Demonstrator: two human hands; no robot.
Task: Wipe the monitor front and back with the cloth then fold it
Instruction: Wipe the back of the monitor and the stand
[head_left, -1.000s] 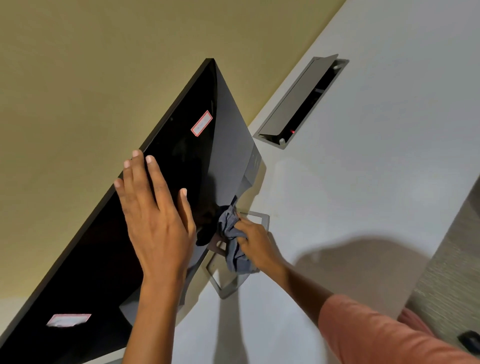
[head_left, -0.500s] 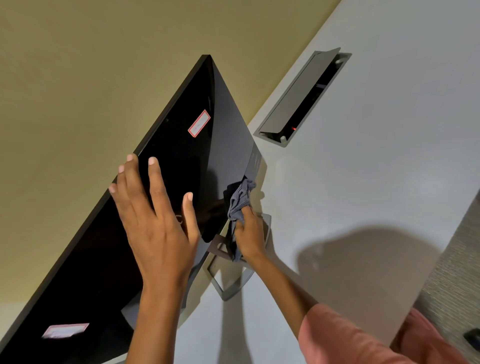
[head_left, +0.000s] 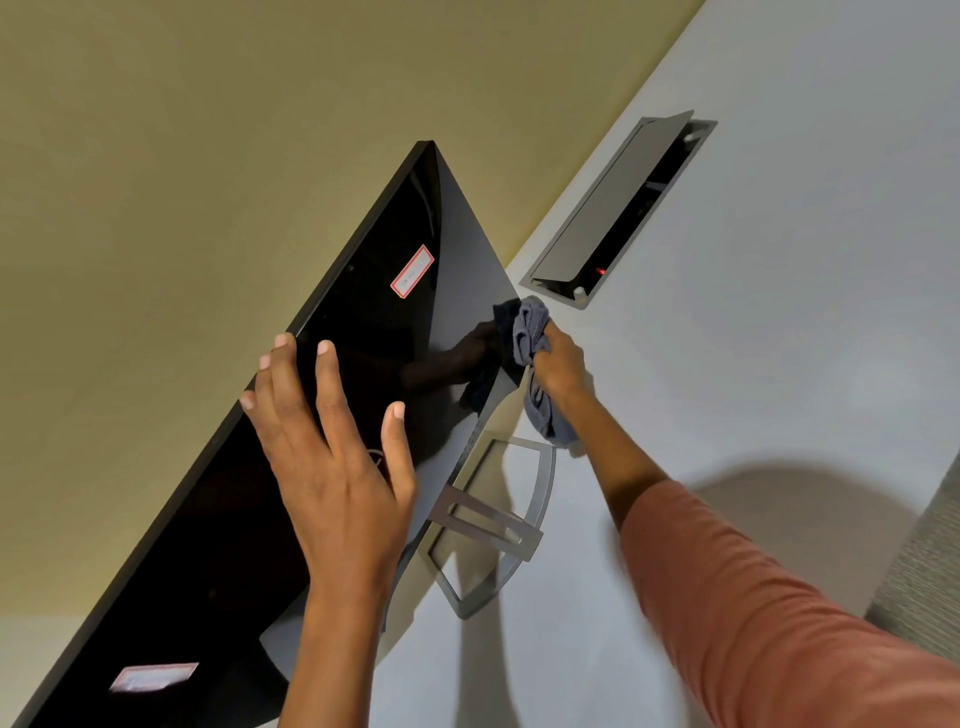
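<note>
Head cam: my left hand (head_left: 332, 467) lies spread flat on the monitor (head_left: 291, 467), hiding part of the glass. My right hand (head_left: 558, 364) grips the bunched cloth (head_left: 530, 332) at the monitor's right edge; its fingertips are hidden. The desk (head_left: 779, 338) beyond looks roomy.

White desk (head_left: 779, 364) fills right side of frame. Grey cable hatch (head_left: 618, 208) set in desk, upper right, lid raised, small red light inside. Olive wall (head_left: 182, 182) across upper left. Textured grey floor (head_left: 924, 571) at right edge.
</note>
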